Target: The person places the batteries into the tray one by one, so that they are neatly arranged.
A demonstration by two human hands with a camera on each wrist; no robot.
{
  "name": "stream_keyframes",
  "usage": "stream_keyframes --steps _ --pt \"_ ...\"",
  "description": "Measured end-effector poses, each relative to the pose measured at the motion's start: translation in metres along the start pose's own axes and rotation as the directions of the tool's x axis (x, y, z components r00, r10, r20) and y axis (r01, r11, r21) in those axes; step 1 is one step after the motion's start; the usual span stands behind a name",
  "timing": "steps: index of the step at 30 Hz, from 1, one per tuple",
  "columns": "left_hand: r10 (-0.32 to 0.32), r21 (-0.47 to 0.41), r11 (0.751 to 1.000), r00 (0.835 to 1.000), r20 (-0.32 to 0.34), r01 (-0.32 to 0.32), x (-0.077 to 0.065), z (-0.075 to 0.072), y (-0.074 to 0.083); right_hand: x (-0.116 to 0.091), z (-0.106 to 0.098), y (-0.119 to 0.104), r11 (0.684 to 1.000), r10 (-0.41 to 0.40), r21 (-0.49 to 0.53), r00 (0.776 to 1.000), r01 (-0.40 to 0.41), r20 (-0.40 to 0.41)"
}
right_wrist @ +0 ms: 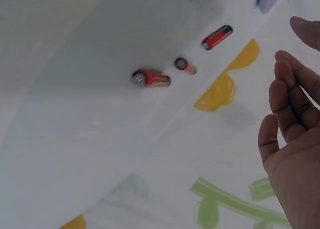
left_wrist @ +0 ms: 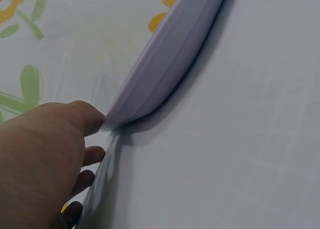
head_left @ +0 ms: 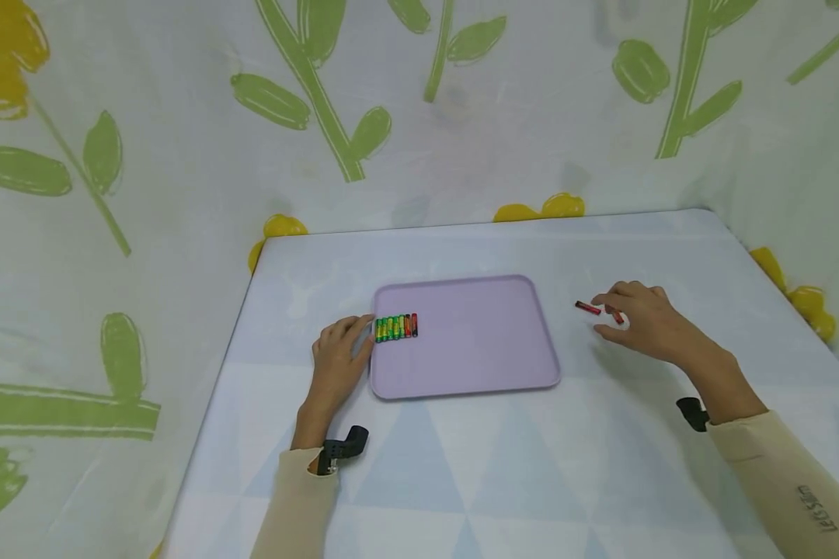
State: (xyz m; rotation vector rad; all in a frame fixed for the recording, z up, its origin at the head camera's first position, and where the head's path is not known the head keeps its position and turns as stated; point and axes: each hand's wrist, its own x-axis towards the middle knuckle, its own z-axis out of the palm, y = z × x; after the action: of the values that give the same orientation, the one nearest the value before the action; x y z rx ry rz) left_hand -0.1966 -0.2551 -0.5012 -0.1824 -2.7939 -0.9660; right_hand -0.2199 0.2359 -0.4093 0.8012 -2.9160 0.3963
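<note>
A lilac tray (head_left: 475, 341) lies on the table, holding a row of several green-and-yellow batteries (head_left: 390, 328) and two red batteries (head_left: 411, 325) along its left side. My left hand (head_left: 334, 361) rests at the tray's left edge, fingertips right at the rim; the left wrist view shows the thumb (left_wrist: 90, 118) by the tray's corner. Over to the right, my right hand (head_left: 639, 320) hovers above loose red batteries, thumb and fingers apart with nothing between them. Three of these show in the right wrist view: one battery (right_wrist: 218, 37), a middle one (right_wrist: 187, 67) and another (right_wrist: 152, 79).
The table (head_left: 461, 458) has a pale cloth with blue triangles. Behind it and at its sides hangs a white curtain (head_left: 461, 155) with green leaves and yellow flowers. A black wrist camera (head_left: 346, 444) sits at the left sleeve.
</note>
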Motion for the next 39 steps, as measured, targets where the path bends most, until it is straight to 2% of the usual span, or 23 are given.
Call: stream_keyframes --steps 7,14,21,26,32,39 --pt "-0.007 -0.002 1.0 1.0 0.005 0.007 -0.002 0.001 0.001 -0.017 -0.002 0.036 0.995 0.095 -0.032 0.984 -0.091 0.151" --pt "0.004 0.004 1.0 1.0 -0.008 -0.004 0.0 -0.001 0.001 -0.028 -0.003 0.054 0.988 0.153 -0.03 0.967 -0.151 0.204" --pt "-0.002 0.007 1.0 1.0 -0.011 0.002 0.001 -0.002 0.0 -0.029 0.001 0.062 0.987 0.161 -0.042 0.953 -0.156 0.255" --pt "-0.013 -0.01 1.0 1.0 0.0 0.013 0.0 -0.003 0.004 -0.031 0.005 0.064 0.988 0.156 -0.055 0.954 -0.146 0.257" --pt "-0.032 0.016 0.999 0.999 0.004 0.032 0.0 -0.001 0.004 -0.029 0.007 0.06 0.984 0.176 -0.06 0.953 -0.166 0.246" --pt "-0.036 0.015 0.999 0.999 0.006 0.036 0.0 0.0 0.004 -0.027 0.008 0.047 0.989 0.148 -0.019 0.977 -0.147 0.156"
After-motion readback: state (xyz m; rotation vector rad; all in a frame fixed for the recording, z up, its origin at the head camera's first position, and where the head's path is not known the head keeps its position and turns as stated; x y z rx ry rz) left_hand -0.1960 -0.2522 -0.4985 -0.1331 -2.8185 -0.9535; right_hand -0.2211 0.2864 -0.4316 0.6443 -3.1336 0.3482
